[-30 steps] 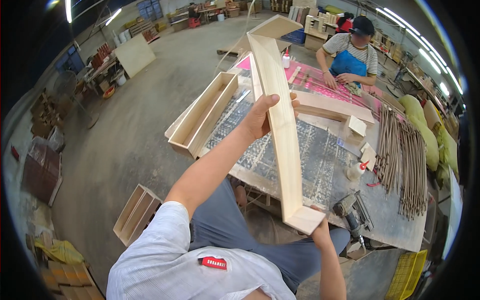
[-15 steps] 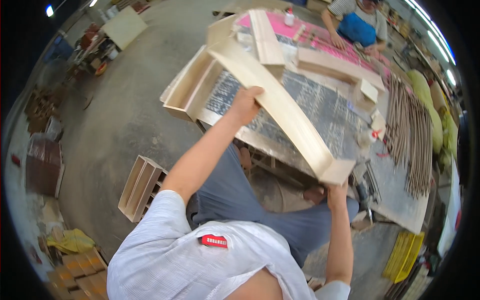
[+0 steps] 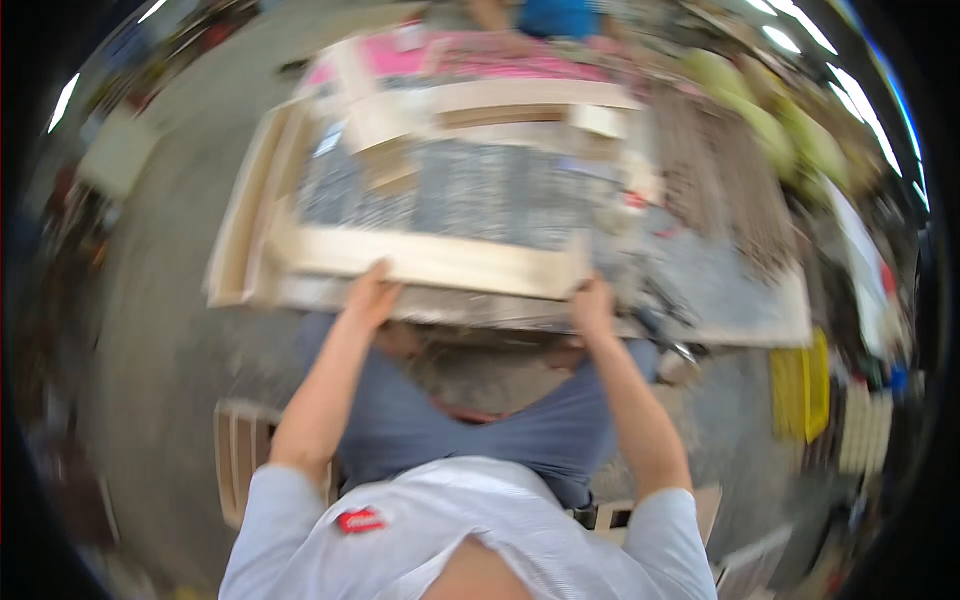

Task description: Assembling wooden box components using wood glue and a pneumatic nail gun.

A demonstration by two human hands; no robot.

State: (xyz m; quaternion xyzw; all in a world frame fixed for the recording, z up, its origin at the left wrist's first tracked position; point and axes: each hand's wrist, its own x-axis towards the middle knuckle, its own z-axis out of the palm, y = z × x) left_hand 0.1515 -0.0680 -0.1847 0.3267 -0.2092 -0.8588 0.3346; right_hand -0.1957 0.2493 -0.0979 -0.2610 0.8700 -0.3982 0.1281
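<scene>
A long pale wooden board (image 3: 430, 258) with a short end piece (image 3: 577, 258) joined at its right end lies level along the near edge of the worktable. My left hand (image 3: 372, 297) is closed on its near side, left of the middle. My right hand (image 3: 592, 305) grips the right corner by the end piece. The board's left end meets long wooden box frames (image 3: 245, 215) at the table's left edge; blur hides whether they touch. Beyond the board stand a wooden block piece (image 3: 380, 135) and a long wooden frame (image 3: 530, 97).
Right of my right hand lies a dark metal tool (image 3: 655, 310), blurred. A white bottle with a red cap (image 3: 625, 212) stands behind it. Brown strips (image 3: 715, 180) hang over the table's right part. Across the pink surface (image 3: 480, 55) is another person in blue (image 3: 560, 18). A yellow crate (image 3: 800, 390) sits at right.
The board has swung from a steep slant to level and come down to the table's near edge, both hands still on it. My view has turned, blurring the picture.
</scene>
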